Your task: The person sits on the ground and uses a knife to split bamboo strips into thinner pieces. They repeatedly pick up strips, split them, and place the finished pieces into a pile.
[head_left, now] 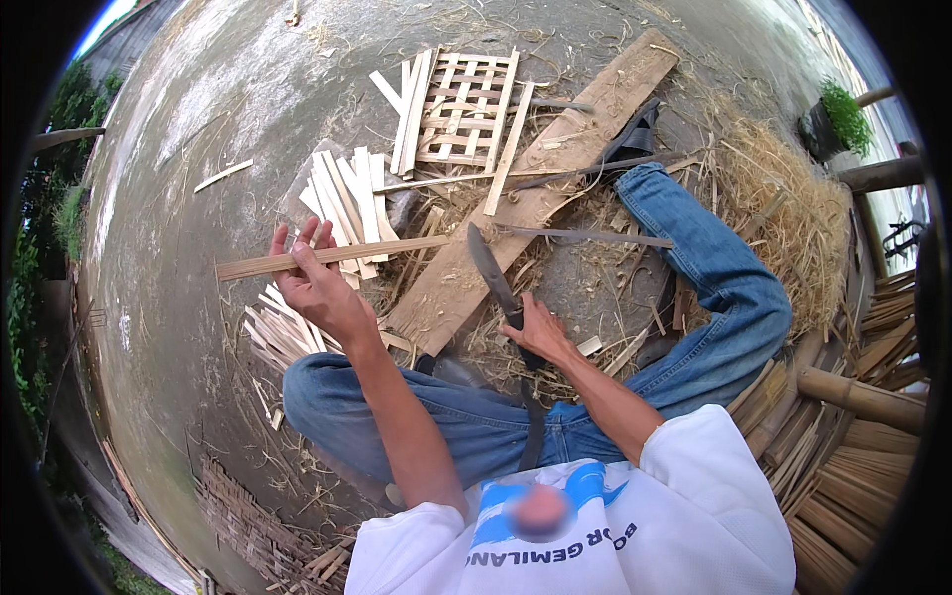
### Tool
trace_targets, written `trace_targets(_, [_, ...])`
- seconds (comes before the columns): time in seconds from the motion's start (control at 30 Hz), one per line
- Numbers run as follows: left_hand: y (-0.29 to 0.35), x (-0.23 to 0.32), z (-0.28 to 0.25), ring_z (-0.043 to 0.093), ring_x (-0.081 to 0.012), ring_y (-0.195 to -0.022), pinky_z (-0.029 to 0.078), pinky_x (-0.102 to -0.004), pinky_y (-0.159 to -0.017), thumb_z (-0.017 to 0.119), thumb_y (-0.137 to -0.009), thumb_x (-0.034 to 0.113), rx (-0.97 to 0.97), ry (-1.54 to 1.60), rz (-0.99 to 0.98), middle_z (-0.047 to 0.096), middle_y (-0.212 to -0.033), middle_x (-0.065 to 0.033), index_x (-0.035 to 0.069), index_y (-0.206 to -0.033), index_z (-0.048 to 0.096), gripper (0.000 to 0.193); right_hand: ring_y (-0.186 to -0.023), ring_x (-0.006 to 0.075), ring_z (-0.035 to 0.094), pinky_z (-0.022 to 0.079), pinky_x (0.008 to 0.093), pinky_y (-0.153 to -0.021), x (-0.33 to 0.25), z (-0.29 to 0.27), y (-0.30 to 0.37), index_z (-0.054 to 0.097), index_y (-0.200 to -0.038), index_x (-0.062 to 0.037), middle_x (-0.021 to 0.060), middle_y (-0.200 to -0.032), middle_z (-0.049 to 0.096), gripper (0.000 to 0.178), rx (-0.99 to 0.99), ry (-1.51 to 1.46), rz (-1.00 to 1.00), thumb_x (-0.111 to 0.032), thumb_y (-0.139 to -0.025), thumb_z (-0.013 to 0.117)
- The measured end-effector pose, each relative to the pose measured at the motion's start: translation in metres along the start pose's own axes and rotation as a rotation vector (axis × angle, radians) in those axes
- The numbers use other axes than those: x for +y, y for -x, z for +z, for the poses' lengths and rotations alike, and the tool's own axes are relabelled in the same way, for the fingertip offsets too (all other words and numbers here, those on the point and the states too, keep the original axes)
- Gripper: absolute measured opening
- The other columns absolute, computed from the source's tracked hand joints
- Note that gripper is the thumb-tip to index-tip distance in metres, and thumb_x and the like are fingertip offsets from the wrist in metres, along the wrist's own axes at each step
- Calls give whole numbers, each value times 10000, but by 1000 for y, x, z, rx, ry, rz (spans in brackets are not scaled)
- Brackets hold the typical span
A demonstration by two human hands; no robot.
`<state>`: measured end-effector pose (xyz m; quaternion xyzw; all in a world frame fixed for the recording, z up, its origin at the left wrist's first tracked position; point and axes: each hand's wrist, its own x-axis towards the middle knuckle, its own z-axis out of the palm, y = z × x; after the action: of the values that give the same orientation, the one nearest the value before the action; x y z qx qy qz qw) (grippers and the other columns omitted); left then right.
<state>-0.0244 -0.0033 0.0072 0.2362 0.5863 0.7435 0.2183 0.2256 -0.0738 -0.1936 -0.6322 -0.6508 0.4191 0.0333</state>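
Observation:
Between the thumb and fingers of my left hand (315, 288) lies a flat bamboo strip (387, 247), its right end reaching over a long wooden board (451, 288). My right hand (541, 329) is closed round the handle of a large knife (488, 263), whose dark curved blade points away from me above the board. The blade's tip is close to the strip's right end. Pale split strips (337, 198) lie in a loose pile just beyond my left hand, and more strips (283, 322) lie on its near side.
A partly woven bamboo lattice (466, 109) lies on the concrete ground beyond the board. Dry shavings (783, 218) are heaped at the right. Bundled bamboo pieces (843, 496) and a thick pole (861, 399) stand near my right side. A potted plant (843, 119) is at the far right.

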Motion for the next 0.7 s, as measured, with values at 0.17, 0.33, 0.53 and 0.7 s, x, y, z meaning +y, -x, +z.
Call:
trace_targets(0.17, [5,-8,6,655,-264,-1098,538,-377,-991,407,-1068,123,-55,12,-10,637,-1182,-191,36,-1346,457,296,-918,461,661,509,525,-801,17,16,-3,485,-1127,43,298,-972,653,508,67,-197,14,-323,-845,696])
trace_targets(0.33, [14,-19,10,644,-259,-1122,530,-371,-985,450,-1062,138,-98,66,-96,629,-1191,-200,33,-1322,481,282,-794,415,636,500,476,-746,-27,-28,2,521,-1064,55,244,-867,643,502,107,-243,39,-373,-847,670])
trace_targets(0.53, [17,11,15,642,-262,-1106,483,-368,-1036,516,-1047,272,-143,139,56,640,-1142,-182,-8,-1282,517,365,-806,388,634,488,472,-758,-45,-16,7,532,-1032,53,242,-850,631,513,77,-538,1,-440,-919,615])
trace_targets(0.7, [18,32,-5,478,-162,-822,399,-316,-833,436,-1070,366,-487,718,-51,510,-817,-50,-36,-1168,598,444,-593,242,652,516,395,-598,-83,-15,16,508,-1055,42,177,-763,612,551,-113,-727,58,-507,-1022,473])
